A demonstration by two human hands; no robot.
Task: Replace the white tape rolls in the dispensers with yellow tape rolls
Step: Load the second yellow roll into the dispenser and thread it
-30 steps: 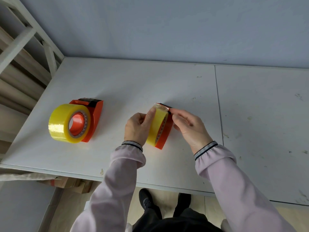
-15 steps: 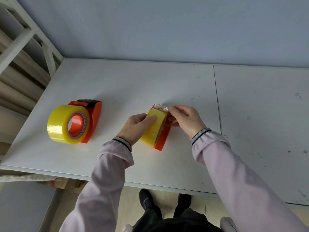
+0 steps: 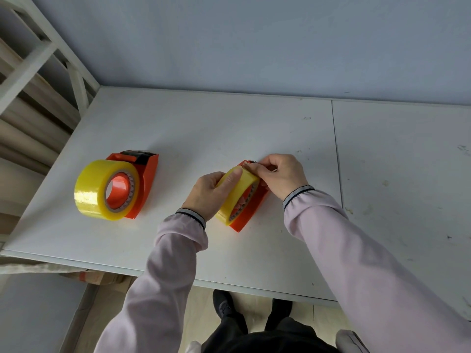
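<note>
Two orange tape dispensers stand on the white table (image 3: 229,128). The left dispenser (image 3: 146,179) carries a wide yellow tape roll (image 3: 94,192) and nobody touches it. The middle dispenser (image 3: 251,208) carries a narrower yellow roll (image 3: 233,197). My left hand (image 3: 207,193) grips that roll from the left, thumb lying on its top. My right hand (image 3: 281,174) pinches the tape end at the dispenser's far cutter end, fingers curled over it. No white roll is in view.
A white metal rack (image 3: 38,59) with cardboard tubes stands to the left of the table. A seam (image 3: 336,159) divides the table from a second panel on the right. The wall runs along the back. My feet show below the table's front edge.
My right hand has moved farther over the cutter end and pressed the tape end down onto it. My left hand keeps its grip on the roll. The left dispenser has not moved.
</note>
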